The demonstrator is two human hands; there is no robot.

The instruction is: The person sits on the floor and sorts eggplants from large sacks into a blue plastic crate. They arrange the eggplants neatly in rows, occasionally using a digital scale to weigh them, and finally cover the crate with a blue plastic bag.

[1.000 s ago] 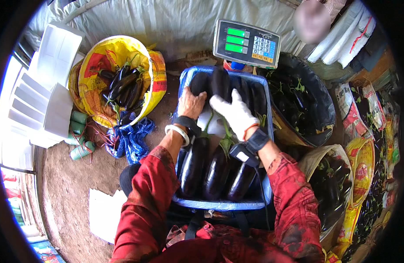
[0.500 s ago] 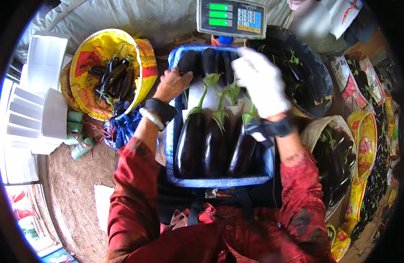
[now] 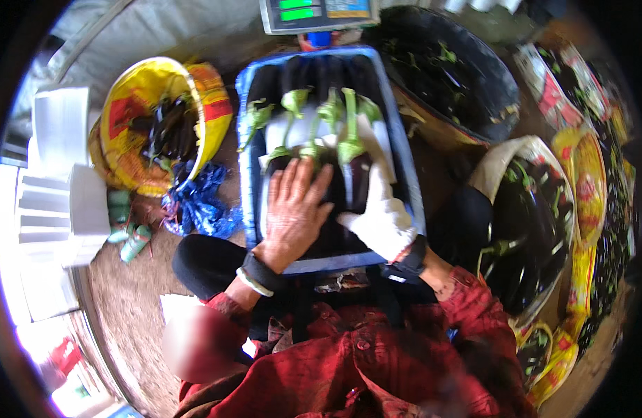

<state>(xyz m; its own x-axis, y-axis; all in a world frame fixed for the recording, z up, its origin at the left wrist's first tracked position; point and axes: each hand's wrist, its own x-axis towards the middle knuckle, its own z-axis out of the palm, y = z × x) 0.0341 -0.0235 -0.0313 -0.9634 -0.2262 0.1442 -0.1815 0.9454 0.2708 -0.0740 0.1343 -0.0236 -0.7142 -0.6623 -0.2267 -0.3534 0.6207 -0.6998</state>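
A blue-lined crate (image 3: 335, 262) in front of me holds dark purple eggplants in two rows, green stems toward the middle. White paper (image 3: 300, 132) shows between the rows. My bare left hand (image 3: 293, 212) lies flat on the near eggplants, fingers stretched out. My right hand (image 3: 385, 226), in a white glove, rests along the right side of a near eggplant (image 3: 359, 182), its thumb apart from the fingers. Both hands hide much of the near row.
A digital scale display (image 3: 319, 12) stands behind the crate. Left are a yellow sack-lined basket (image 3: 201, 118) of eggplants, a blue plastic bag (image 3: 206, 202), green twine rolls (image 3: 134, 244) and white foam boxes (image 3: 88, 209). Right are a black-lined tub (image 3: 505, 104) and a white sack (image 3: 488, 171), both with eggplants.
Both hands have moved from the crate's far end to the near row and now lie on the eggplants. The head view has shifted, and the far stems show more fully.
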